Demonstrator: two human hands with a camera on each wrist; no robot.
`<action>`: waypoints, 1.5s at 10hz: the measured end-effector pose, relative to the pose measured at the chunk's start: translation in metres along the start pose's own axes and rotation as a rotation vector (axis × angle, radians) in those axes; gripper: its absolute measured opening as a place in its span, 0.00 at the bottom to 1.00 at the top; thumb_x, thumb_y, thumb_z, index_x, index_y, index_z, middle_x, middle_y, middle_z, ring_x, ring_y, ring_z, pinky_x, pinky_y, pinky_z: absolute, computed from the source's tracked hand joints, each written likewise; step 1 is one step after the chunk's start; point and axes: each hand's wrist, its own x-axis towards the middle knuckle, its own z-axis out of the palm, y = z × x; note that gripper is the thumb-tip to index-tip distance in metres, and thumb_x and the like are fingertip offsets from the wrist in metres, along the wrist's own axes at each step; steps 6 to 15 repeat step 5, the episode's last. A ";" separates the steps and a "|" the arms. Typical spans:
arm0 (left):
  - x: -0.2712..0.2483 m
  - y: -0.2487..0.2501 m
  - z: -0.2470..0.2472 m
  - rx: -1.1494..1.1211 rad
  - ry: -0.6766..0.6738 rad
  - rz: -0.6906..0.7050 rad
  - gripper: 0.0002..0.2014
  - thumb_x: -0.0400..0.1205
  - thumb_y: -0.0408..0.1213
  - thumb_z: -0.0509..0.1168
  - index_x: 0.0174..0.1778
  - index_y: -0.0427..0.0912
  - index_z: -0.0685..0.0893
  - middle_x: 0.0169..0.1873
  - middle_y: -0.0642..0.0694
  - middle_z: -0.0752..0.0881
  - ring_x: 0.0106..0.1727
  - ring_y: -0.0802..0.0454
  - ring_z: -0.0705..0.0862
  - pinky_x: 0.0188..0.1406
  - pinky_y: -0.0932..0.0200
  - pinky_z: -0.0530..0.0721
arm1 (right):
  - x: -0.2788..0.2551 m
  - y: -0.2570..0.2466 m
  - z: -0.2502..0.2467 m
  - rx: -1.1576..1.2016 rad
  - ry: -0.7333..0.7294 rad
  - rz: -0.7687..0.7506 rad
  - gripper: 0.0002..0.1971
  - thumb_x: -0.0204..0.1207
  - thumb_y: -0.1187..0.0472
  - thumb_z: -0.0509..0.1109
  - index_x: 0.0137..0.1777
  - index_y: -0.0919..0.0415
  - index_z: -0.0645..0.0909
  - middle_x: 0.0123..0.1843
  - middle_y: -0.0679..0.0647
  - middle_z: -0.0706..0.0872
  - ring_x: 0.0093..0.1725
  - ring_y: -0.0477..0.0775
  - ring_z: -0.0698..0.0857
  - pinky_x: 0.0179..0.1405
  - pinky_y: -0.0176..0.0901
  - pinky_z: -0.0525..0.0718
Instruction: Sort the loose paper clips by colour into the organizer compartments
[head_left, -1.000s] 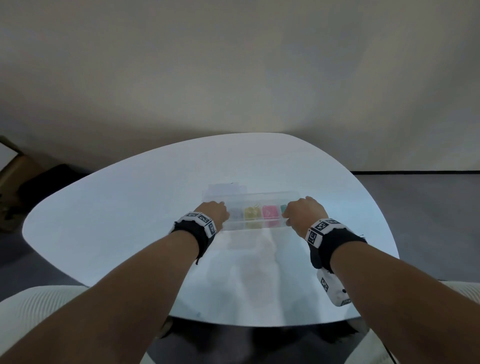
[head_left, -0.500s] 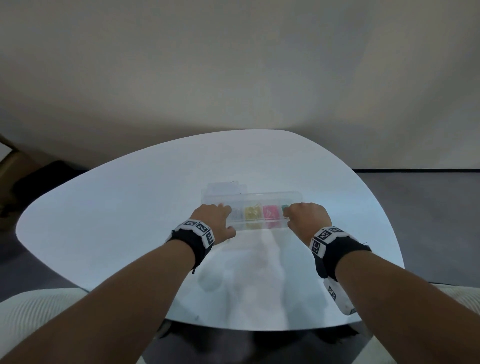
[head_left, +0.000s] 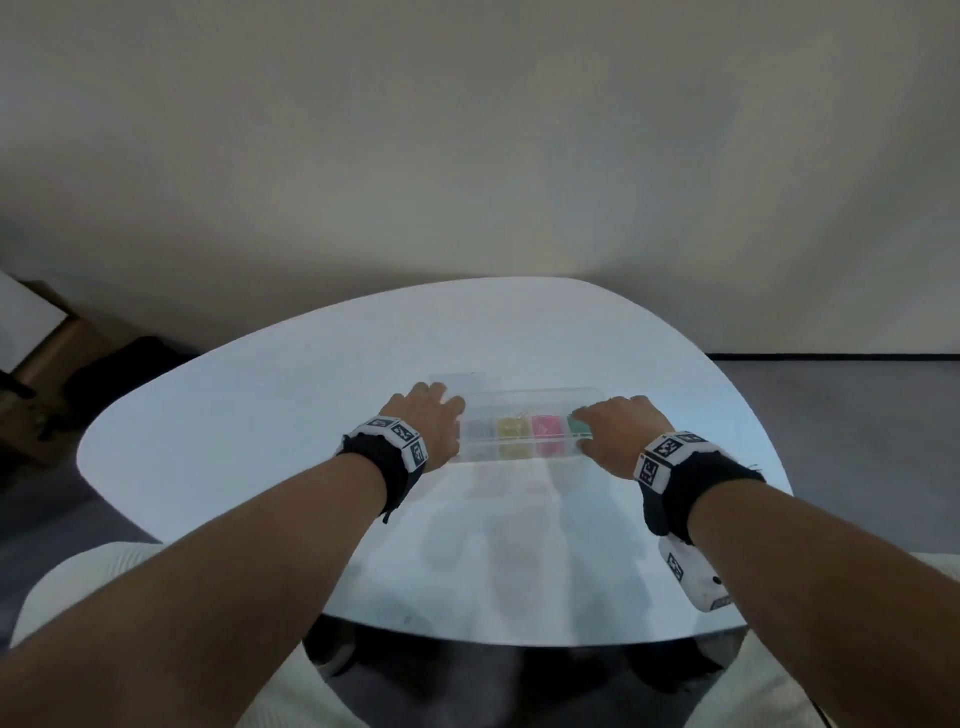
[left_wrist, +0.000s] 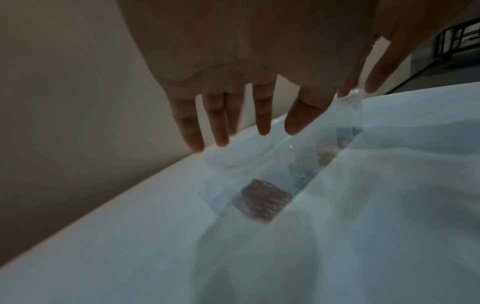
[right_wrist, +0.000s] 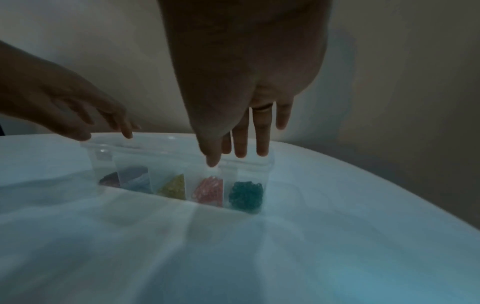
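A clear organizer (head_left: 519, 452) lies across the middle of the white table (head_left: 260, 441). Its compartments hold sorted clips: dark red (right_wrist: 110, 180), blue (right_wrist: 135, 179), yellow (right_wrist: 174, 188), pink (right_wrist: 210, 190) and green (right_wrist: 245, 195). My left hand (head_left: 434, 415) hovers over the organizer's left end (left_wrist: 259, 185) with its fingers (left_wrist: 221, 135) straight and spread, holding nothing. My right hand (head_left: 608, 426) is at the right end, with straight fingertips (right_wrist: 213, 162) touching the clear top edge. I see no loose clips on the table.
A small clear plastic piece (head_left: 457, 379) lies just behind the organizer's left end. The table's curved near edge (head_left: 519, 642) is close to my body. Cardboard boxes and dark things (head_left: 47, 374) stand on the floor at the far left.
Both hands were curled at the organizer's ends. The left hand has moved forward to the far left corner with its fingers straightened, and the right hand has flattened on the right end.
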 end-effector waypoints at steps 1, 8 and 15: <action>-0.020 -0.005 -0.021 -0.003 -0.063 -0.024 0.16 0.84 0.47 0.56 0.65 0.49 0.76 0.64 0.45 0.80 0.62 0.44 0.79 0.59 0.49 0.79 | -0.021 0.005 -0.018 0.013 -0.006 -0.021 0.23 0.82 0.49 0.59 0.77 0.46 0.72 0.72 0.50 0.81 0.71 0.56 0.76 0.71 0.53 0.72; -0.140 -0.090 -0.088 -0.401 -0.108 -0.115 0.06 0.81 0.43 0.63 0.51 0.58 0.82 0.47 0.55 0.86 0.40 0.59 0.84 0.42 0.71 0.78 | -0.162 0.093 -0.103 0.358 -0.064 -0.136 0.14 0.78 0.39 0.67 0.61 0.19 0.74 0.62 0.29 0.81 0.55 0.31 0.82 0.59 0.23 0.74; -0.140 -0.090 -0.088 -0.401 -0.108 -0.115 0.06 0.81 0.43 0.63 0.51 0.58 0.82 0.47 0.55 0.86 0.40 0.59 0.84 0.42 0.71 0.78 | -0.162 0.093 -0.103 0.358 -0.064 -0.136 0.14 0.78 0.39 0.67 0.61 0.19 0.74 0.62 0.29 0.81 0.55 0.31 0.82 0.59 0.23 0.74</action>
